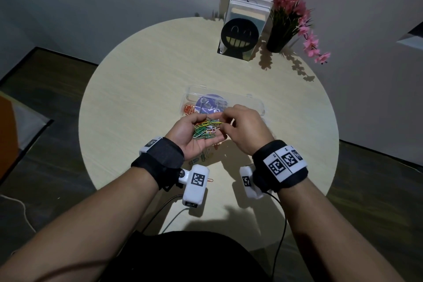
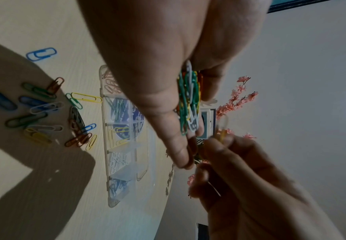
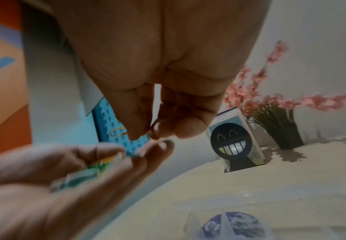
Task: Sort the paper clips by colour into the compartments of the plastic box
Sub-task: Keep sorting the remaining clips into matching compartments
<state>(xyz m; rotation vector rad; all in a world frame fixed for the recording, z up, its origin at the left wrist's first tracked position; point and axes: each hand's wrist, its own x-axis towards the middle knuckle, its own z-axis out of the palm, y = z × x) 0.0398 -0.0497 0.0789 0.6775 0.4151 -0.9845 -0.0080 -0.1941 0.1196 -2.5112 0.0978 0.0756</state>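
Note:
My left hand (image 1: pixel 211 128) is palm up, cupping a pile of mixed paper clips (image 1: pixel 204 132), mostly green, yellow and white. My right hand (image 1: pixel 225 121) pinches one yellow clip (image 1: pixel 216 123) at the top of that pile. In the right wrist view the yellow clip (image 3: pixel 117 130) sticks out from the thumb and forefinger. Just behind both hands the clear plastic box (image 1: pixel 251 103) lies open. The left wrist view shows the box (image 2: pixel 141 162) holding orange, green, yellow, white and blue clips in separate compartments. Loose clips (image 2: pixel 44 113) lie on the table before it.
The round table (image 1: pixel 137 64) carries a black smiley-face bookend (image 1: pixel 239 35) with books and a dark vase (image 1: pixel 280 38) of pink flowers at the far edge. More loose clips (image 1: pixel 206 154) lie under my left wrist, one orange clip (image 1: pixel 210 180) nearer me.

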